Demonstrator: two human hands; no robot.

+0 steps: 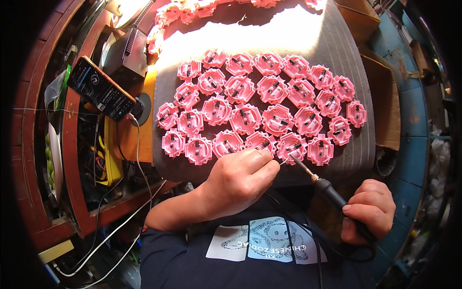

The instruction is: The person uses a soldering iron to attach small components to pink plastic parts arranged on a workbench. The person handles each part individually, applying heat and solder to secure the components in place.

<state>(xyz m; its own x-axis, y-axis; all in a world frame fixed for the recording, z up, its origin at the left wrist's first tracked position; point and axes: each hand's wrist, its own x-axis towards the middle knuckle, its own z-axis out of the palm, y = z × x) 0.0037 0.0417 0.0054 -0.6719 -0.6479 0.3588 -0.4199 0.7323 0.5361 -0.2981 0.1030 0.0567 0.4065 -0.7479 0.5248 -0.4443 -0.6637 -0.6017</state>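
My right hand [369,211] is wrapped round the black handle of a soldering iron [332,193]. The iron's tip points up and left, into a pink plastic housing [291,146] in the nearest row; whether it touches cannot be told. Closed in a pinch, my left hand [243,176] holds a thin solder wire [283,162], whose short end shows by that same housing. The hand partly covers the neighbouring pink housing [260,140]. Several like housings, such as one pink housing [246,119], lie in rows, each with small black parts inside.
A grey mat [356,139] bears the housings, with more pink pieces [192,12] at its far edge. At left a phone [101,89] leans on a stand, cabled, beside a dark metal box [126,55]. Cardboard boxes [382,103] stand at right. The iron's cord [315,241] crosses my shirt.
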